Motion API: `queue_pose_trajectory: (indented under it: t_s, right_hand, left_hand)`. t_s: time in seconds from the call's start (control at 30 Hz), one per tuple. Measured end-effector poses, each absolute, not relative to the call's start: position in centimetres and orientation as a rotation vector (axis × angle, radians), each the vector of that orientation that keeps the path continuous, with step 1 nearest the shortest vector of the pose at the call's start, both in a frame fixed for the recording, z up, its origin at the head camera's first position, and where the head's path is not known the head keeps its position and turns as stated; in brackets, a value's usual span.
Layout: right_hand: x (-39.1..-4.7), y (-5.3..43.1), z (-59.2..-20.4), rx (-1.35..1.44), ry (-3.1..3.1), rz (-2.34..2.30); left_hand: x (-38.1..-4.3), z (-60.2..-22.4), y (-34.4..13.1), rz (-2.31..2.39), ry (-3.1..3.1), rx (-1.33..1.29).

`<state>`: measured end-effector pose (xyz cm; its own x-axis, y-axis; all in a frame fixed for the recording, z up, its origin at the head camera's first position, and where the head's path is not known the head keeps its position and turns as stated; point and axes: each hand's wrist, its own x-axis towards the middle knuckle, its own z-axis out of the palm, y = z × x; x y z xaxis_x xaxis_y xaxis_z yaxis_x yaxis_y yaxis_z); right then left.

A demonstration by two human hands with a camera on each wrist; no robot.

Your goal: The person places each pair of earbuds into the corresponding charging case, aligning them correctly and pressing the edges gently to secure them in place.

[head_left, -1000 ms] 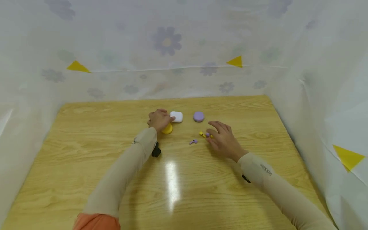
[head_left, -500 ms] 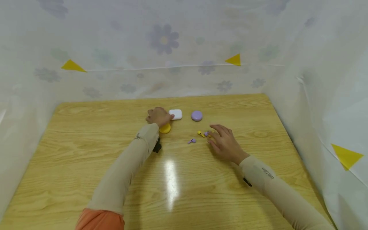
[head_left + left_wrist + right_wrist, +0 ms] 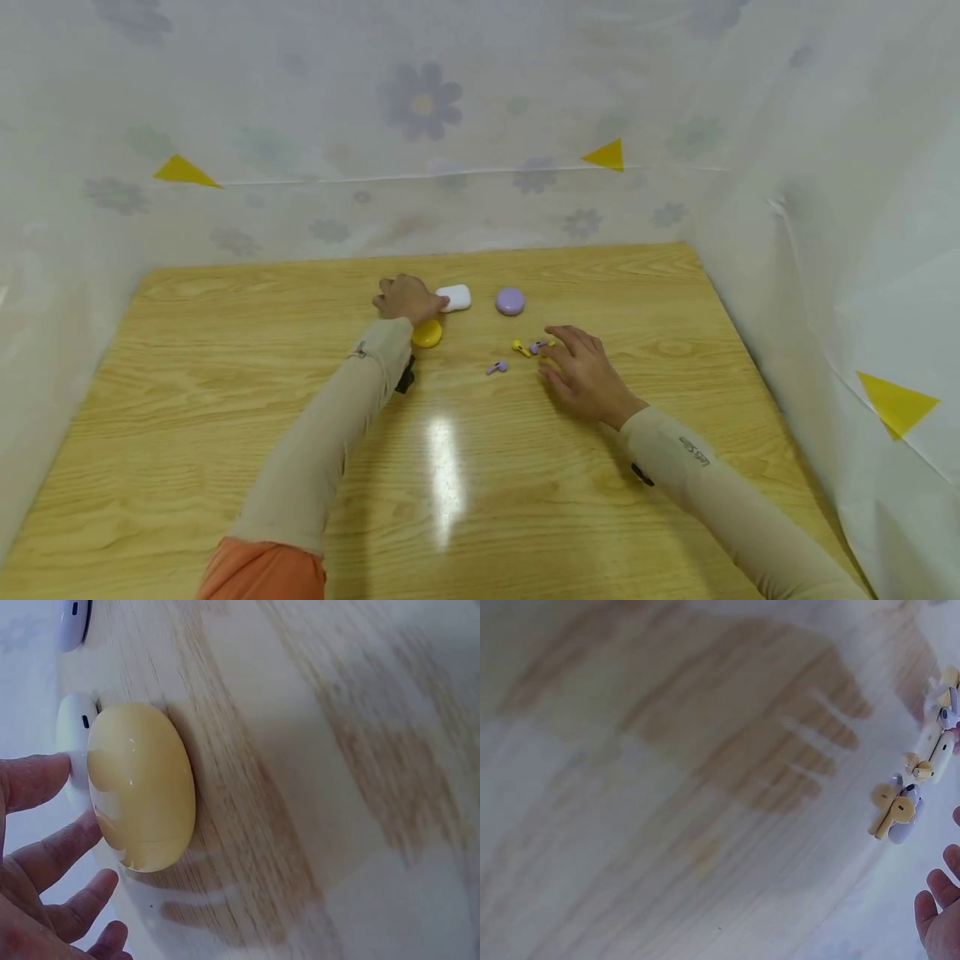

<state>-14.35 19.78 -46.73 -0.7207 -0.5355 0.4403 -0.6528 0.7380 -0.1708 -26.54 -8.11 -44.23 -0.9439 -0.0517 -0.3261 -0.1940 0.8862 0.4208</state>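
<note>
My left hand (image 3: 407, 300) is at the white earbud case (image 3: 456, 297), thumb and forefinger pinching its near end. In the left wrist view the white case (image 3: 75, 742) is partly hidden behind the yellow earbud case (image 3: 142, 787), which lies on the table just below the hand. A round purple earbud case (image 3: 510, 302) lies to the right. My right hand (image 3: 588, 375) hovers with loosely bent fingers beside a yellow earbud (image 3: 520, 347) and a purple earbud (image 3: 536, 347), holding nothing visible. Another purple earbud (image 3: 498, 367) lies nearer me; a further yellow one is half hidden by the fingers.
All of this is on a wood-grain table (image 3: 225, 417). A flower-printed sheet (image 3: 420, 208) hangs behind the far edge, with white sheeting (image 3: 810, 333) along the right side. Yellow triangles (image 3: 602, 156) are stuck to the sheets.
The white case has tipped in my left hand's grip, so its outline looks different. My right hand stays almost still. The head view has shifted slightly.
</note>
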Motion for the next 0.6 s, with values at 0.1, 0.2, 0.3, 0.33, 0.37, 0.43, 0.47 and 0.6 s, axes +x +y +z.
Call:
queue_pose_trajectory:
  t_s: [0.1, 0.2, 0.3, 0.33, 0.37, 0.43, 0.47, 0.6]
  right_hand:
    - [-14.4, 19.5, -46.8, 0.918, -2.573, 0.452]
    - [-14.4, 19.3, -47.0, 0.916, -2.579, 0.451]
    - [-14.5, 19.2, -47.2, 0.909, -2.593, 0.451]
    - [-14.5, 19.2, -47.2, 0.905, -2.602, 0.450]
    - [-14.5, 19.2, -47.2, 0.903, -2.603, 0.450]
    - [-14.5, 19.3, -47.2, 0.898, -2.608, 0.447]
    - [-14.6, 19.3, -47.2, 0.894, -2.611, 0.444]
    - [-14.8, 19.3, -47.3, 0.883, -2.596, 0.457]
  left_hand:
    - [-26.5, -44.2, -8.4, 0.632, 2.746, -0.168]
    - [-26.2, -43.9, -9.1, 0.639, 2.770, -0.165]
    - [-25.5, -43.3, -10.2, 0.720, 2.793, -0.142]
    - [-25.2, -43.2, -10.6, 0.755, 2.798, -0.118]
    - [-24.8, -43.1, -11.0, 0.782, 2.794, -0.086]
    - [-24.2, -43.1, -11.7, 0.812, 2.768, -0.032]
    - [-23.9, -43.2, -11.9, 0.808, 2.750, -0.005]
    - [-23.0, -43.8, -12.3, 0.714, 2.687, 0.085]
